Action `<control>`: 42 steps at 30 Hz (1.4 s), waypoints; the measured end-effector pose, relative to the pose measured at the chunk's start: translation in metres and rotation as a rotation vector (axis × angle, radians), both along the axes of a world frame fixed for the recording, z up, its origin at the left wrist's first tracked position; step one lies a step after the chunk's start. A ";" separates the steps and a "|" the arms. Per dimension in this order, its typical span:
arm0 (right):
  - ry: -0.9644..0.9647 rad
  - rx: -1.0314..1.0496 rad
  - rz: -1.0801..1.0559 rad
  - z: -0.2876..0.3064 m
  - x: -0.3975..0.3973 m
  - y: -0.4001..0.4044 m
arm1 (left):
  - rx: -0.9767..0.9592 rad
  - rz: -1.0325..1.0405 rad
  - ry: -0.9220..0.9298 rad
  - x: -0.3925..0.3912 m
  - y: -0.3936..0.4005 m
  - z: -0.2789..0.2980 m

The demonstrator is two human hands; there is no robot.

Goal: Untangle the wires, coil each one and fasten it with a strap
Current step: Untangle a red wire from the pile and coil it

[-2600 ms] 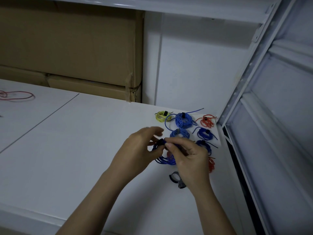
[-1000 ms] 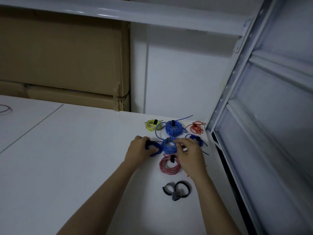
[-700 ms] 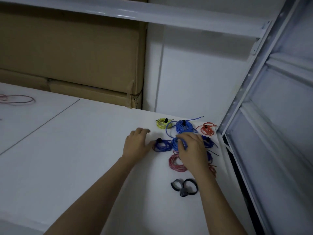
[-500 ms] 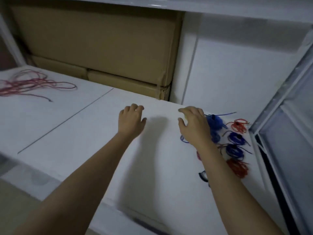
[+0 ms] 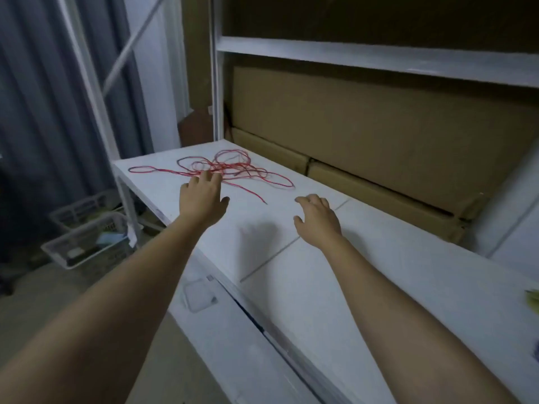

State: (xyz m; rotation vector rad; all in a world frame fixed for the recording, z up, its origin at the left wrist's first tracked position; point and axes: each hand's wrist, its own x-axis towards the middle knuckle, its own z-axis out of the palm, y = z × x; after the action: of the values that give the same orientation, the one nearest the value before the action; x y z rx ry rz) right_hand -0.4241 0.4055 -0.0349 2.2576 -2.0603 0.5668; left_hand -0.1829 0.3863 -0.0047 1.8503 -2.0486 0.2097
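Far left, off the tabletop edge: grey curtain and white plastic baskets (image 5: 84, 237) on the floor. On the tabletop (image 5: 364, 275), toward its far left end: a loose tangle of red wires (image 5: 224, 167), loops sprawled and crossing, one free end trailing toward the middle; not coiled, no strap on it. Left hand (image 5: 201, 199) stretched out over the near edge of that tangle, fingertips (image 5: 208, 177) at or on the nearest strands, fingers straight and spread, grip wide and holding nothing; actual contact too blurred to call. Further right, right hand (image 5: 316, 218) low over bare tabletop, well apart from the wires, fingers loosely bent, grip relaxed and empty. Behind both, flat brown cardboard boxes (image 5: 379, 147) stacked against the back under a white shelf rail. At the extreme right edge, only a sliver of something yellow-green (image 5: 532, 297), too cropped to identify. As a judgement: this red bunch entirely undone, with separating the strands, winding each into a coil and strapping it all left to do; no straps in view here, so probably to be fetched from elsewhere.
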 end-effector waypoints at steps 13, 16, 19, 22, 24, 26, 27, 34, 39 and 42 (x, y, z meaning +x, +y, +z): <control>-0.063 0.043 -0.025 0.001 0.191 -0.176 | 0.070 0.033 0.031 0.193 -0.154 0.005; -0.089 0.022 -0.058 -0.005 0.206 -0.221 | 0.093 -0.007 0.052 0.207 -0.207 -0.006; -0.061 -0.029 -0.087 -0.010 0.221 -0.269 | 0.095 -0.047 0.050 0.217 -0.261 -0.020; -0.040 -0.076 -0.068 -0.011 0.239 -0.318 | 0.109 -0.110 0.021 0.227 -0.318 -0.030; -0.039 -0.045 -0.025 -0.013 0.250 -0.348 | 0.149 -0.149 0.009 0.229 -0.355 -0.031; -0.091 0.042 0.024 -0.017 0.260 -0.373 | 0.190 -0.216 0.003 0.228 -0.390 -0.031; -0.124 0.088 0.042 -0.020 0.263 -0.384 | 0.190 -0.257 -0.005 0.226 -0.407 -0.030; -0.244 0.348 -0.067 -0.024 0.279 -0.413 | 0.194 -0.569 0.053 0.215 -0.479 -0.047; -0.121 0.312 -0.222 -0.030 0.299 -0.413 | 0.241 -0.877 0.059 0.204 -0.505 -0.071; -0.188 0.234 -0.332 -0.031 0.314 -0.406 | 0.319 -1.094 0.105 0.201 -0.510 -0.085</control>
State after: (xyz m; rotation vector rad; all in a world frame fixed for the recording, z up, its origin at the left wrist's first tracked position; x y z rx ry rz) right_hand -0.1096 -0.0004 -0.0664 1.9608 -2.6477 0.5567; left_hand 0.0179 -0.1237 -0.0897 0.6026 -2.7669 -0.5103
